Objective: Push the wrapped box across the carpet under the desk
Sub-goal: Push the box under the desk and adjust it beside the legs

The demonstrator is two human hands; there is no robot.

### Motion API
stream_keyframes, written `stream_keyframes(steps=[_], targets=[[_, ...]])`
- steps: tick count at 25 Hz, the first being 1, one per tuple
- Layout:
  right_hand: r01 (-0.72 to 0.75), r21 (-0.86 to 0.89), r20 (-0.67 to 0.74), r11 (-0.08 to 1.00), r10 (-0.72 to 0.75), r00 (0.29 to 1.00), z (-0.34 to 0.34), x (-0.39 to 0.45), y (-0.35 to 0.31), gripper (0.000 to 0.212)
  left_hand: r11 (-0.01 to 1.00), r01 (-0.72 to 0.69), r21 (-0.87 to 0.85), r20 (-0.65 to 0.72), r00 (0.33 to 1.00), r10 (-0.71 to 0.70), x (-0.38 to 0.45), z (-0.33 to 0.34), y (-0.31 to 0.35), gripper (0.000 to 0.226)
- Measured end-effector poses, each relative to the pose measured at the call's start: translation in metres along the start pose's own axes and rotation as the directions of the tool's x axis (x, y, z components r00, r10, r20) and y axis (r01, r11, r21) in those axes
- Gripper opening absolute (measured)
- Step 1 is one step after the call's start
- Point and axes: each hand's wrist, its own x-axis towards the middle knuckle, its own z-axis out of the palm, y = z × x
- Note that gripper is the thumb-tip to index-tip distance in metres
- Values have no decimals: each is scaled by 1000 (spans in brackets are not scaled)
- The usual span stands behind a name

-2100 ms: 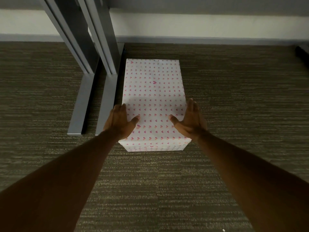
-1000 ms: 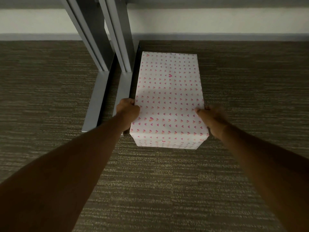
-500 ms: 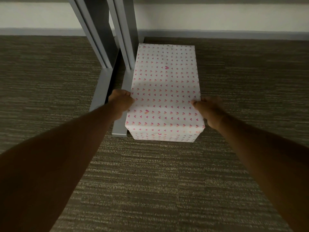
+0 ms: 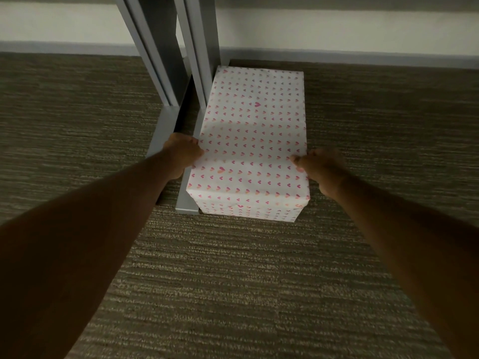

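Observation:
The wrapped box (image 4: 252, 141), white paper with small pink hearts, lies on the brown carpet (image 4: 246, 281) with its long side pointing toward the wall. Its left side runs along the grey foot of a desk leg (image 4: 186, 203). My left hand (image 4: 181, 154) grips the box's left edge, squeezed between box and desk foot. My right hand (image 4: 321, 169) grips the right edge, thumb on the top face. The box's far end sits close to the baseboard.
Two grey metal desk legs (image 4: 166, 60) rise at the upper left, each with a flat foot on the carpet. A white wall with a grey baseboard (image 4: 363, 57) runs across the back. Open carpet lies to the right of the box and in front of it.
My hands went from lying flat on the box top to gripping its two side edges. The box has slid farther from me, toward the wall, alongside the desk foot.

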Motion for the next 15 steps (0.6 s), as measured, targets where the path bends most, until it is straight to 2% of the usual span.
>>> stream_keyframes(steps=[9, 12, 15], targets=[[62, 33, 24, 998, -62, 998, -2, -11, 3, 27, 1000, -18, 23, -3, 1000, 18, -3, 1, -6, 30], [43, 29, 29, 999, -44, 999, -1, -12, 1, 27, 997, 11, 70, -38, 999, -8, -6, 8, -6, 29], [-41, 82, 30, 996, 39, 999, -2, -12, 0, 24, 986, -30, 162, -18, 999, 33, -14, 13, -2, 41]])
